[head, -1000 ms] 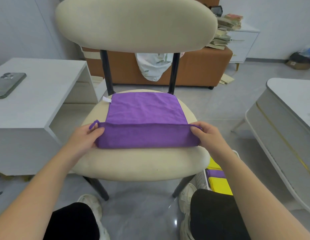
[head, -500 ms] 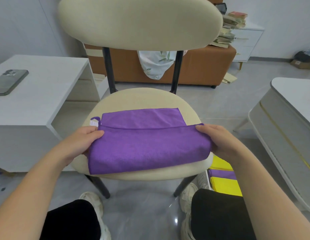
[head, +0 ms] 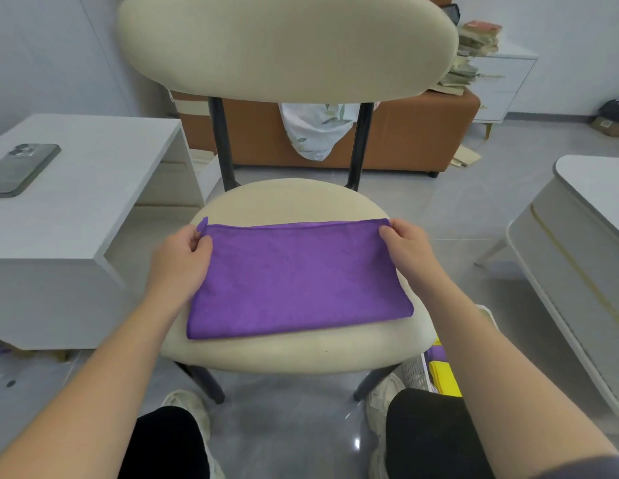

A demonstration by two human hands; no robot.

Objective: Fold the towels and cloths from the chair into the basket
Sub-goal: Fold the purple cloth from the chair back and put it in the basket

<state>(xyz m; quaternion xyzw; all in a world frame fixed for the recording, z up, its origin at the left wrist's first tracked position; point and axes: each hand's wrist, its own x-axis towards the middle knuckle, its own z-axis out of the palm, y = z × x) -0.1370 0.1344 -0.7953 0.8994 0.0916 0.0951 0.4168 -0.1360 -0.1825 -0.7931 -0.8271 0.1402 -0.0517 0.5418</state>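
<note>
Left hand [head: 178, 261], right hand [head: 410, 250]: cloth [head: 297, 278] corners.

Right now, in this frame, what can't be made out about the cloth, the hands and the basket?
Basket: head view, mostly hidden by the chair seat and the right forearm; its contents cannot be counted.
Purple cloth: head view, its top layer hides any layers beneath.
Left hand and right hand: head view, fingers beneath the far corners covered by the cloth.
</note>
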